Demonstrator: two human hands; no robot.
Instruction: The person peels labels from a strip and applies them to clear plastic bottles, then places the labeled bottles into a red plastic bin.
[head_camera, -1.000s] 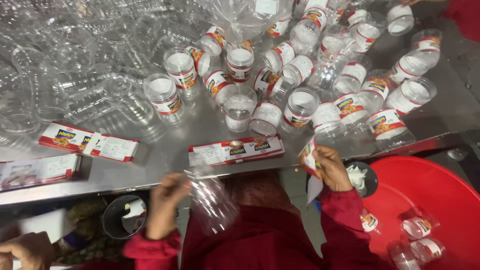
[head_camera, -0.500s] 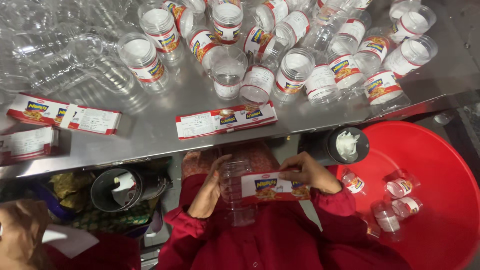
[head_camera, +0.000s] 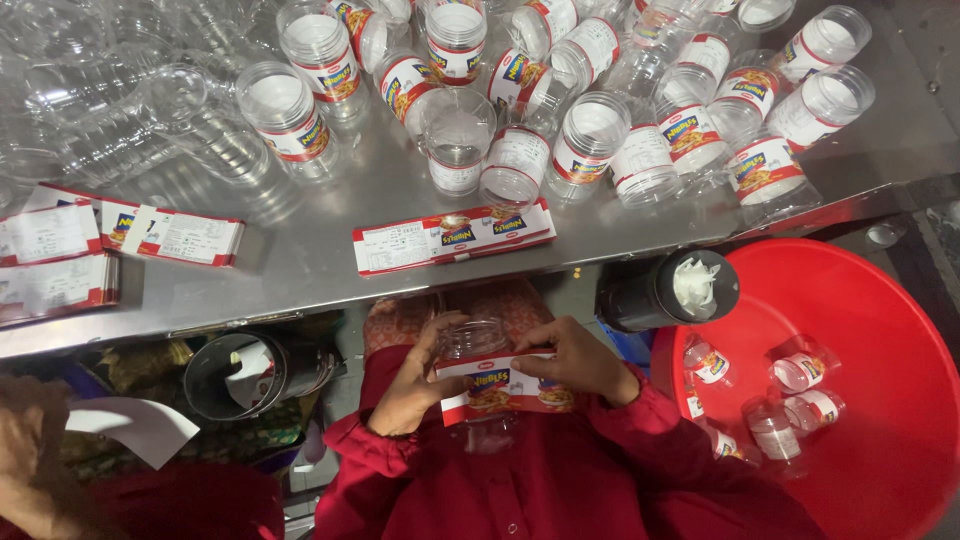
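empty clear jar (head_camera: 478, 345), label (head_camera: 505, 387), both hands

2 hands (head_camera: 410, 385) show below the table edge, with 1 clear plastic jar (head_camera: 478, 345) and 1 red-and-white paper label (head_camera: 497, 387) between them. 4 small labelled clear jars (head_camera: 800, 368) lie in 1 big round red plastic tub (head_camera: 880, 320). 1 black cylindrical container (head_camera: 655, 292) stands by the tub. About 4 stacks of flat red-and-white labels (head_camera: 452, 235) lie on 1 grey steel table (head_camera: 300, 260). The labelled and bare jars heaped there are too crowded to count.
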